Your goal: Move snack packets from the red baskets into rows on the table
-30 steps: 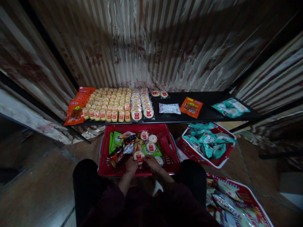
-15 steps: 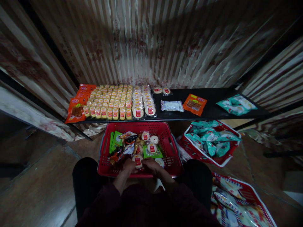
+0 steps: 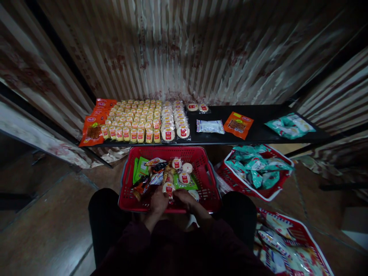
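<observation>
A round, flat cake in a clear wrapper with a red label [image 3: 168, 188] is between my two hands, over the near side of a red plastic basket [image 3: 211, 189]. My left hand [image 3: 159, 201] is closed on its left edge. My right hand [image 3: 185, 198] has its fingers closed at the lower right edge of the wrapper; the thumb is hard to make out. In the basket are more round wrapped cakes [image 3: 184, 178], green packets [image 3: 140, 169] and several small dark and striped packets [image 3: 156, 178].
A black shelf [image 3: 260, 119] ahead holds rows of small yellow wrapped cakes [image 3: 133, 120], round cakes [image 3: 183, 132], orange packets [image 3: 238, 125], a white packet [image 3: 209, 126] and a teal packet [image 3: 289, 125]. Right of me are a basket of teal packets [image 3: 255, 165] and another of striped packets [image 3: 287, 241].
The cake has risen slightly away from me and tipped up a little, with my left hand moving along with it. My right hand stays close to the same spot.
</observation>
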Tool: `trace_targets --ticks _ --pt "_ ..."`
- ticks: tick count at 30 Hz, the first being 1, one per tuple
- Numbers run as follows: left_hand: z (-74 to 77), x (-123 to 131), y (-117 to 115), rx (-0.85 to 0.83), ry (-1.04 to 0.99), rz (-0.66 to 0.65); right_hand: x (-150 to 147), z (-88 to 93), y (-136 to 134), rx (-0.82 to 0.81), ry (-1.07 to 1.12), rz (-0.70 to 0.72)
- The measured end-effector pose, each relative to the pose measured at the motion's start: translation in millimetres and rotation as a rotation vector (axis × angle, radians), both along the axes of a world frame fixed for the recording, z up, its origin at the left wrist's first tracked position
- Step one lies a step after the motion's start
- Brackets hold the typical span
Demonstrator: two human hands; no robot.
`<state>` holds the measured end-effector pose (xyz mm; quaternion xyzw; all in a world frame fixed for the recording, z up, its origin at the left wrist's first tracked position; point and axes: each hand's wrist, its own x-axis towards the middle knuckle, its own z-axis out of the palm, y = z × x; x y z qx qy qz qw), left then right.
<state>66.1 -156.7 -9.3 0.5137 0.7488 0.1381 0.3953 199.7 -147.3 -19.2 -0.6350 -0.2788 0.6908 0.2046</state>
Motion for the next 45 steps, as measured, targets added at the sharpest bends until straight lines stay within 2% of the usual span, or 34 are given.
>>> trace_targets --ticks 5,11,18,23,27,40,45 --pt "3.7 6 -3 -0.006 0.24 -0.147 -1 -7.3 2 -0.009 -0.004 -0.021" --pt "11.5 6 -3 0.046 0.315 -0.217 -2 -11.5 2 0.027 0.023 -0.075" --pt "15.1 1 0 0.028 0.327 -0.206 -10 -15.5 5 0.038 0.041 -0.108" --pt "16.7 4 -2 0.089 0.358 -0.261 -8 -22.9 6 0.06 0.053 -0.129" --pt "18.2 5 -2 0.093 0.347 -0.258 -8 -28.1 6 0.08 0.031 -0.129" --pt "15.9 4 -3 0.121 0.42 -0.234 -13 -35.4 10 0.108 0.064 -0.161" --pt "12.8 5 -3 0.081 0.434 -0.244 -13 -34.9 7 0.102 0.099 -0.155"
